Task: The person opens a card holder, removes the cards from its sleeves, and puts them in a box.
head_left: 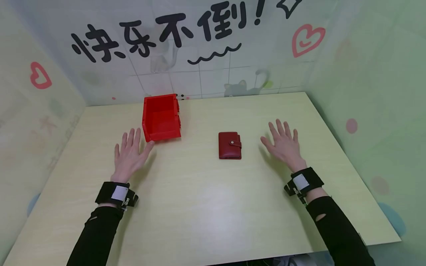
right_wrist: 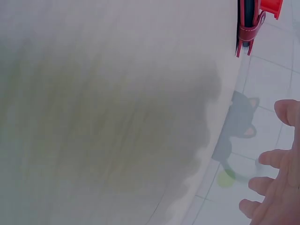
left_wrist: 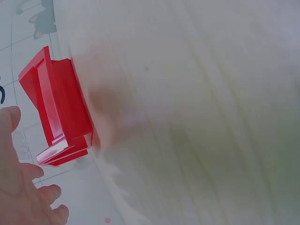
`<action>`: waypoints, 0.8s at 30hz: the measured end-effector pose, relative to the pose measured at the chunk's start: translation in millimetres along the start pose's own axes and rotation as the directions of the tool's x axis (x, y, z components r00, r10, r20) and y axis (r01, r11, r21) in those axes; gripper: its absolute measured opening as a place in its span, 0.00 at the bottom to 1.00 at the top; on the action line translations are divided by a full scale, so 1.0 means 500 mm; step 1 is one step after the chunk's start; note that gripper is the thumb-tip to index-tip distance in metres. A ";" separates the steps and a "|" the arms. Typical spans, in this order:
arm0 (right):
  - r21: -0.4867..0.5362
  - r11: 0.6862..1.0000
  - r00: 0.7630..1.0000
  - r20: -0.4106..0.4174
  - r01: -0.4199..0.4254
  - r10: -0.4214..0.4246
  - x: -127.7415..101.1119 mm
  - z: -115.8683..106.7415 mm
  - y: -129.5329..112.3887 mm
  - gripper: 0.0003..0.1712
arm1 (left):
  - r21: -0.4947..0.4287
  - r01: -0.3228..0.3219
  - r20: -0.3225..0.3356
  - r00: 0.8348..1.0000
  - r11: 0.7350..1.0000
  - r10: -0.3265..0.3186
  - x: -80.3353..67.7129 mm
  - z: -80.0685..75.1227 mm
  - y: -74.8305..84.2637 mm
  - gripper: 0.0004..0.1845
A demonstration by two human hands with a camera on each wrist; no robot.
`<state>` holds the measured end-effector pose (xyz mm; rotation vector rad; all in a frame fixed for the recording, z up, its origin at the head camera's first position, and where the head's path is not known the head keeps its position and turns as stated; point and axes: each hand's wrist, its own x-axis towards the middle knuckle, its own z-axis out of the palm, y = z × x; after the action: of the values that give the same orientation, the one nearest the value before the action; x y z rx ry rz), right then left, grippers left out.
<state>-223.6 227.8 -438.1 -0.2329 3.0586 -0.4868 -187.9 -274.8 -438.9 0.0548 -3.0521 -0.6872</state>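
Observation:
A dark red snap wallet (head_left: 229, 145) lies flat near the middle of the pale wooden table (head_left: 213, 207). An open red plastic bin (head_left: 161, 117) stands behind and to its left. My left hand (head_left: 129, 154) hovers flat with fingers spread, its thumb close to the bin's front corner. My right hand (head_left: 284, 145) is spread flat to the right of the wallet, apart from it. Neither hand holds anything. In the left wrist view the bin (left_wrist: 58, 108) sits beside my fingers (left_wrist: 23, 197). In the right wrist view the wallet's edge (right_wrist: 247, 23) shows at the top, far from my fingers (right_wrist: 276, 187).
Tiled walls with printed characters, hearts and a cat picture (head_left: 243, 88) close in the table at the back and both sides. The table's front edge (head_left: 233, 258) runs near my forearms in black sleeves, each with a wrist strap.

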 end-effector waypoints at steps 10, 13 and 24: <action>0.007 1.000 1.000 -0.013 0.020 -0.020 0.020 0.016 -0.038 0.44 | 0.014 -0.070 -0.029 0.997 0.997 0.070 0.007 0.008 0.061 0.48; 0.011 1.000 1.000 -0.002 0.029 -0.029 0.028 0.022 -0.060 0.44 | 0.024 -0.095 -0.029 0.995 0.995 0.096 0.015 0.017 0.090 0.47; 0.353 0.932 0.982 0.187 -0.077 0.010 0.052 0.024 -0.147 0.38 | -0.019 -0.150 0.043 0.988 0.988 0.151 0.032 0.080 0.233 0.44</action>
<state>-238.2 151.3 -426.8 -0.1823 2.7252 -0.9495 -208.4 -153.0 -424.7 -0.1922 -3.0514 -0.7107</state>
